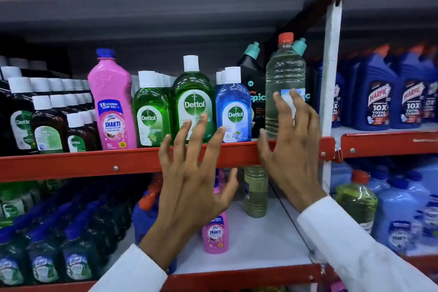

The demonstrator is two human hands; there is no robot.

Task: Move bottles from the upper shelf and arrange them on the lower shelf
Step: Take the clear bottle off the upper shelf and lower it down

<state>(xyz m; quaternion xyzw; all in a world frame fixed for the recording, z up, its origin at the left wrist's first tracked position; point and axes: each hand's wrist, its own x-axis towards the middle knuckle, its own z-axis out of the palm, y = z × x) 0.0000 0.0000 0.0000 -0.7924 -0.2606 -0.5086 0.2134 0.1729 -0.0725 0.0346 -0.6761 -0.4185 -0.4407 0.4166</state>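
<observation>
Both hands up at the upper shelf (132, 163), fingers spread wide, holding nothing. Right hand (292, 147) just in front of the clear bottle (285, 83) with the red cap; left hand (192, 173) before the big green Dettol bottle (193, 104).

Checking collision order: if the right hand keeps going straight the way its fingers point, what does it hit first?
Most likely the clear bottle with the red cap: the right hand is open, fingers up and forward over its label. Depth is unclear; contact can't be confirmed.
</observation>
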